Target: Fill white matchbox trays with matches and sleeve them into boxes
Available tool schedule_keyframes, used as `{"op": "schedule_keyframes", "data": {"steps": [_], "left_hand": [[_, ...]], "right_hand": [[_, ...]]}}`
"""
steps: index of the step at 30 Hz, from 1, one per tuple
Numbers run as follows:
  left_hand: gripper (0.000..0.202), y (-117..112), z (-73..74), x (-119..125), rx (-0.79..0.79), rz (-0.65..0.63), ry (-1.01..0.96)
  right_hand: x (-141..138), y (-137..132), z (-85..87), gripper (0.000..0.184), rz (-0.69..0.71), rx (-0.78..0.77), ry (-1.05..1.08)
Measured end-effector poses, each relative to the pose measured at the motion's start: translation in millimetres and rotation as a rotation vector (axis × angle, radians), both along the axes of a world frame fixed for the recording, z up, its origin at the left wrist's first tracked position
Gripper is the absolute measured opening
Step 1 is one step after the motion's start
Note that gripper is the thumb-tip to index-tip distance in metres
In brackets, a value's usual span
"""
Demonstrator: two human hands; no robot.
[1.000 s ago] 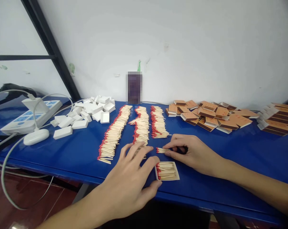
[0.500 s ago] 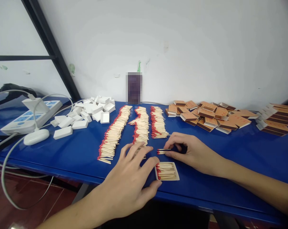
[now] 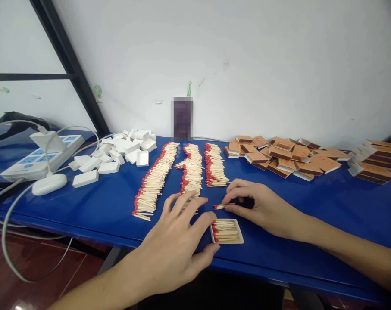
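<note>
My right hand (image 3: 263,206) pinches a small bunch of red-tipped matches (image 3: 218,206) just above the blue table (image 3: 101,206). Below them lies an open white tray (image 3: 226,231) part filled with matches. My left hand (image 3: 176,245) rests flat with fingers spread, its thumb against the tray's left edge and its fingertips on the near end of the middle row of matches (image 3: 191,170). Two more match rows (image 3: 154,178) (image 3: 214,165) lie to either side.
A heap of empty white trays (image 3: 117,153) lies at the left rear. Orange matchbox sleeves (image 3: 279,157) are piled at the right, with stacked ones (image 3: 376,163) further right. A power strip (image 3: 36,157), a white adapter (image 3: 49,184) and cables sit at far left.
My right hand has drawn the bunch of matches further into its fingers, so less of them shows. My left hand has stayed in place.
</note>
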State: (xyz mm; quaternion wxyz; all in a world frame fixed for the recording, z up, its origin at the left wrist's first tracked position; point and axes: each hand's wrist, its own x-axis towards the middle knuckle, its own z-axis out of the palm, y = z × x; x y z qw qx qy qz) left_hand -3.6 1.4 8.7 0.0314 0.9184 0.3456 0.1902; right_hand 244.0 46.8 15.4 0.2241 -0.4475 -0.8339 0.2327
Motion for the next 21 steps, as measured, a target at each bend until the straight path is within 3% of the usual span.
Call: {"op": "schedule_keyframes", "data": {"steps": [5, 13, 21], "left_hand": [[0.027, 0.2, -0.2, 0.5, 0.007, -0.005, -0.01], [0.027, 0.7, -0.1, 0.2, 0.011, -0.004, -0.008], [0.027, -0.2, 0.3, 0.0, 0.04, -0.004, -0.019]], "right_hand": [[0.7, 0.0, -4.0, 0.022, 0.055, 0.071, -0.01], [0.6, -1.7, 0.1, 0.022, 0.073, 0.062, -0.05], [3.8, -0.8, -5.4, 0.021, 0.191, 0.203, -0.103]]}}
